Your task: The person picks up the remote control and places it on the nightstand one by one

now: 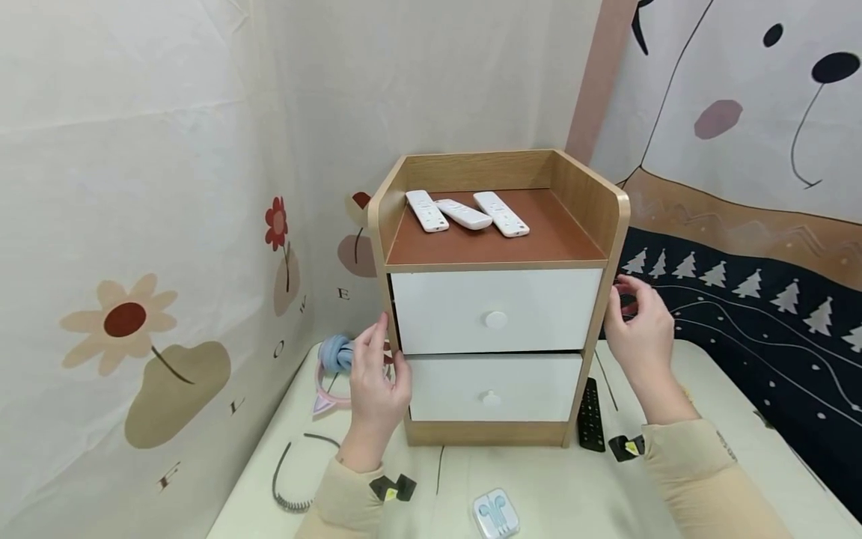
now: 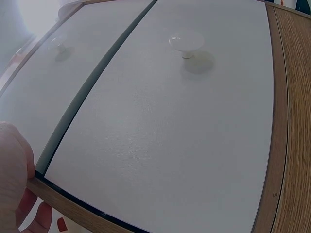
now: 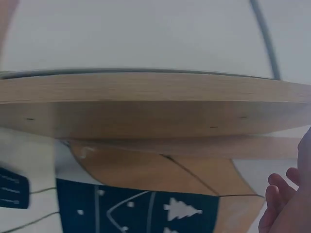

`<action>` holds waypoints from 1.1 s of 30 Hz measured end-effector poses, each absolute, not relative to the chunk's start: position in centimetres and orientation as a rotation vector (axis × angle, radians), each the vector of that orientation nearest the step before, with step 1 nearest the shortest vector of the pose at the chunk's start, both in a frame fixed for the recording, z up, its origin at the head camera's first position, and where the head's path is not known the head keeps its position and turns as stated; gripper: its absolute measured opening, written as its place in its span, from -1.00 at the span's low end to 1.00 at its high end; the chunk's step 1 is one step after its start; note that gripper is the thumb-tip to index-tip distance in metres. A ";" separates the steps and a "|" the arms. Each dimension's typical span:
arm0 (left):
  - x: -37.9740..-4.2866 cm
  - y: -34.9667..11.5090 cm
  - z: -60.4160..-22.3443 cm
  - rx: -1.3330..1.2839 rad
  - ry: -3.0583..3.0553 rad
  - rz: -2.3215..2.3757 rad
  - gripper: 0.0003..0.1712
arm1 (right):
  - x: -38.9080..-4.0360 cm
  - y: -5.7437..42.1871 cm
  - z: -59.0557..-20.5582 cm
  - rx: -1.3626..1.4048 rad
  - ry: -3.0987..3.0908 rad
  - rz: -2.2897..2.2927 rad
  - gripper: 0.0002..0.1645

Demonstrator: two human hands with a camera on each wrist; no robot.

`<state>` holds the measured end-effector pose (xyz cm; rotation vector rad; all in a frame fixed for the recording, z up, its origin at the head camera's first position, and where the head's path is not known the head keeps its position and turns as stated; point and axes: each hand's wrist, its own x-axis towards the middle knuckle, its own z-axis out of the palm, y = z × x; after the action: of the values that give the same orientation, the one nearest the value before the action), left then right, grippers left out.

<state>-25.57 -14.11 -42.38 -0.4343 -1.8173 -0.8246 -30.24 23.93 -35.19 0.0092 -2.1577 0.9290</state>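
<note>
A small wood-framed cabinet (image 1: 488, 433) with an upper white drawer (image 1: 444, 311) and a lower white drawer (image 1: 451, 389) stands between the hands. Each drawer has a round white knob, and thin dark gaps border the upper one. My left hand (image 1: 373, 378) touches the cabinet's left front edge, thumb at the front and fingers extended along the side. In the left wrist view, its fingertips (image 2: 41, 218) show beyond the wooden edge. My right hand (image 1: 643, 329) is beside the right side panel (image 3: 146, 119), fingers loosely bent with nothing in them.
Three white remotes (image 1: 501, 215) lie on the cabinet's brown top. A black remote (image 1: 590, 415) is by its right foot. Earphones in a clear case (image 1: 496, 513) lie in front. A blue bundle (image 1: 335, 353), a pink headband (image 1: 319, 385) and a coiled grey cord (image 1: 291, 506) are at left.
</note>
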 end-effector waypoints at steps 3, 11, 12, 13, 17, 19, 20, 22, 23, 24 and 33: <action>-25.6 -14.1 -42.4 -0.435 -1.814 -0.820 -0.18 | -30.0 24.0 -36.7 -0.004 -2.195 0.922 -0.43; -25.6 -14.1 -42.4 -0.438 -1.814 -0.835 -0.18 | -29.2 24.3 -40.6 -0.070 -2.271 0.990 -0.40; -25.6 -14.1 -42.4 -0.438 -1.815 -0.836 -0.18 | -29.0 24.3 -41.1 -0.080 -2.278 0.999 -0.40; -25.6 -14.1 -42.4 -0.439 -1.814 -0.836 -0.18 | -28.9 24.4 -41.6 -0.088 -2.284 1.005 -0.39; -25.5 -14.1 -42.4 -0.439 -1.813 -0.836 -0.18 | -28.5 24.5 -43.5 -0.122 -2.311 1.019 -0.37; -25.6 -14.1 -42.4 -0.438 -1.812 -0.834 -0.18 | -28.3 24.5 -44.4 -0.133 -2.328 1.017 -0.36; -25.6 -14.1 -42.4 -0.438 -1.813 -0.835 -0.19 | -28.2 24.5 -44.8 -0.139 -2.339 1.014 -0.35; -25.6 -14.1 -42.5 -0.435 -1.818 -0.838 -0.19 | -28.1 24.5 -45.6 -0.148 -2.359 1.001 -0.34; -25.6 -14.1 -42.5 -0.433 -1.821 -0.837 -0.19 | -28.0 24.5 -46.0 -0.153 -2.369 0.994 -0.34; -25.6 -14.1 -42.5 -0.431 -1.823 -0.836 -0.19 | -28.0 24.5 -46.3 -0.156 -2.377 0.987 -0.34; -25.6 -14.2 -42.5 -0.421 -1.836 -0.847 -0.19 | -27.3 24.6 -48.7 -0.148 -2.451 0.976 -0.29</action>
<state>-25.59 -14.22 -42.51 -0.4214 -1.8364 -0.8474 -27.30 24.62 -48.71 -0.1478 -2.4511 0.9765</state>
